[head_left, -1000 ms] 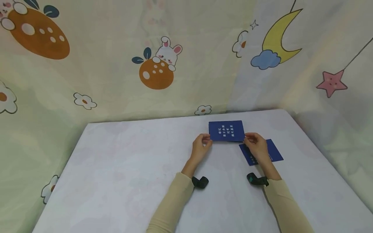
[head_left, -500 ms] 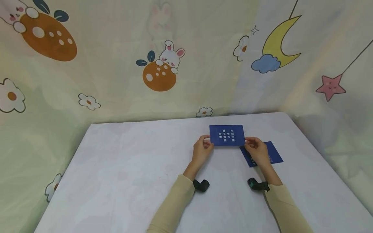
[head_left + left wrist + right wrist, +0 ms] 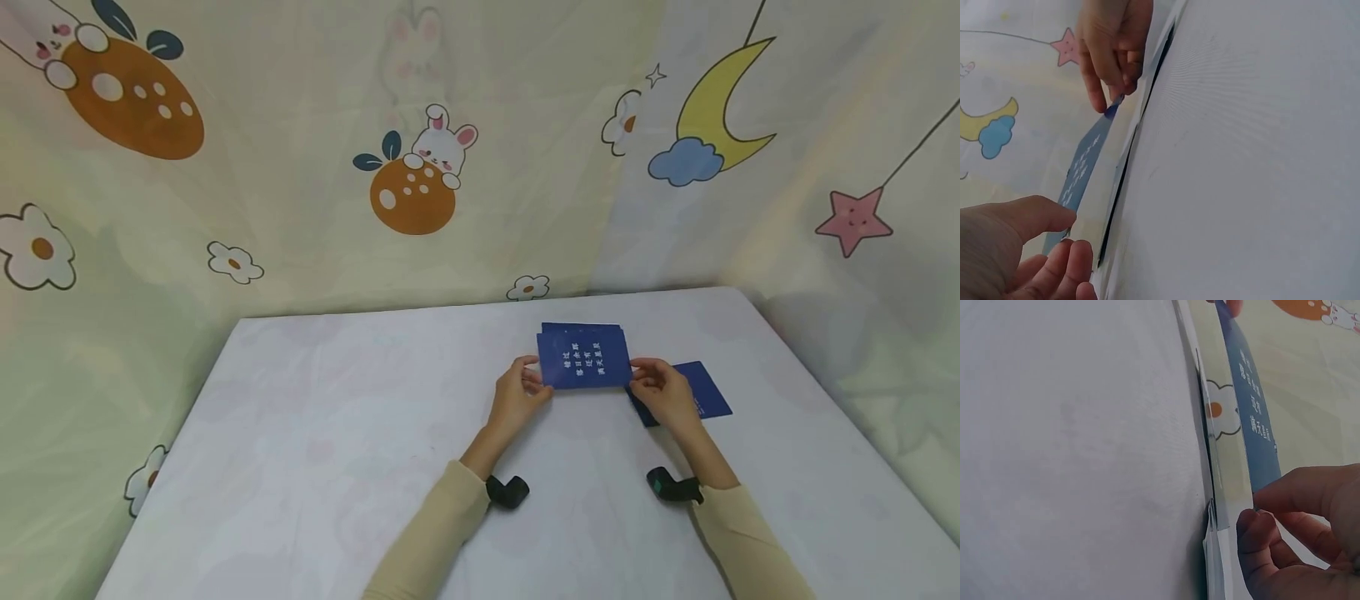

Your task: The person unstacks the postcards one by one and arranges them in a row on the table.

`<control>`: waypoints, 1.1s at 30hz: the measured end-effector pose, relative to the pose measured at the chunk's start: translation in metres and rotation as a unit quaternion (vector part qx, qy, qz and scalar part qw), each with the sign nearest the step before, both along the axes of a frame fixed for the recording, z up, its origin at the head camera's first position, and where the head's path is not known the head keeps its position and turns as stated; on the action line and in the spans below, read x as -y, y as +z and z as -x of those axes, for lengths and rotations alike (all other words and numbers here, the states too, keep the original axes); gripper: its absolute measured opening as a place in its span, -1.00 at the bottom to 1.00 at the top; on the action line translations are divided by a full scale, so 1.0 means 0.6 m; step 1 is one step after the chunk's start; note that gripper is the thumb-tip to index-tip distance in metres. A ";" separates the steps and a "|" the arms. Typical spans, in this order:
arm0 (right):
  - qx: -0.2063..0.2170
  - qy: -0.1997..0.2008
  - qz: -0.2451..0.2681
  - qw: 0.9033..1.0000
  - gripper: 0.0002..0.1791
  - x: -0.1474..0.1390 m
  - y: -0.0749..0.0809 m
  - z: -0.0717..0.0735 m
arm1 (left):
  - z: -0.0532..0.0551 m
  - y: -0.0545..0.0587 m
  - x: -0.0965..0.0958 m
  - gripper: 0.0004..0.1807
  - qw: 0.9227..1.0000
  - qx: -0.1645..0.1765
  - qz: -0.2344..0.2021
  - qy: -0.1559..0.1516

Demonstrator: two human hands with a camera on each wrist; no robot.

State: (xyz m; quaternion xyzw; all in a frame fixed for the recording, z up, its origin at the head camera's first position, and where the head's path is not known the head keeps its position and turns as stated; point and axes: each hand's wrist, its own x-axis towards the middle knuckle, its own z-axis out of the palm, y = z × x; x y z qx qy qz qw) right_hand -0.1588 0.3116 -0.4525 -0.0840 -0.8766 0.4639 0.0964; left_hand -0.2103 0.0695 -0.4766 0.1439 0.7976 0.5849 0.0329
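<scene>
Blue card, white print: you pinch it at both short edges, left hand on one end, right hand on the other, fingers curled on it. Half a second ago it seemed to lie flat; now it is lifted clear of the table, and a second blue card shows just beneath its far edge. By that, the top card is coming off a stack. Third blue card: flat on the table, beside your right hand.
</scene>
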 end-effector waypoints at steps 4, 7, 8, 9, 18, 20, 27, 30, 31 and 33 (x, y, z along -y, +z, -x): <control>0.004 0.010 -0.015 1.000 -0.61 0.004 0.001 -0.007 | -0.007 0.001 0.007 -0.39 1.000 -0.007 0.004 -0.010; 0.006 0.015 -0.024 1.000 -0.58 0.004 0.002 -0.015 | -0.014 0.004 0.012 -0.39 1.000 -0.014 0.014 -0.019; 0.007 0.018 -0.025 1.000 -0.57 0.004 0.002 -0.019 | -0.017 0.004 0.014 -0.39 0.999 -0.015 0.022 -0.022; 0.008 0.021 -0.026 0.999 -0.56 0.004 0.002 -0.022 | -0.020 0.006 0.015 -0.39 0.999 -0.017 0.031 -0.026; 0.013 0.031 -0.039 0.999 -0.51 0.004 0.005 -0.042 | -0.046 0.026 0.022 -0.34 0.993 -0.025 0.106 -0.035; 0.015 0.028 -0.046 0.998 -0.49 0.005 0.006 -0.043 | -0.049 0.027 0.023 -0.35 0.993 -0.022 0.114 -0.037; 0.049 0.040 -0.048 0.997 -0.48 0.002 0.011 -0.046 | -0.059 0.024 0.028 -0.36 0.992 0.008 0.118 -0.036; 0.054 0.049 -0.048 0.996 -0.47 0.000 0.010 -0.047 | -0.063 0.021 0.029 -0.39 0.993 0.016 0.112 -0.033; 0.053 0.053 -0.050 0.996 -0.47 0.000 0.010 -0.047 | -0.063 0.020 0.029 -0.40 0.993 0.021 0.112 -0.032; 0.051 0.060 -0.058 0.995 -0.48 0.000 0.009 -0.048 | -0.063 0.018 0.028 -0.41 0.992 0.026 0.119 -0.029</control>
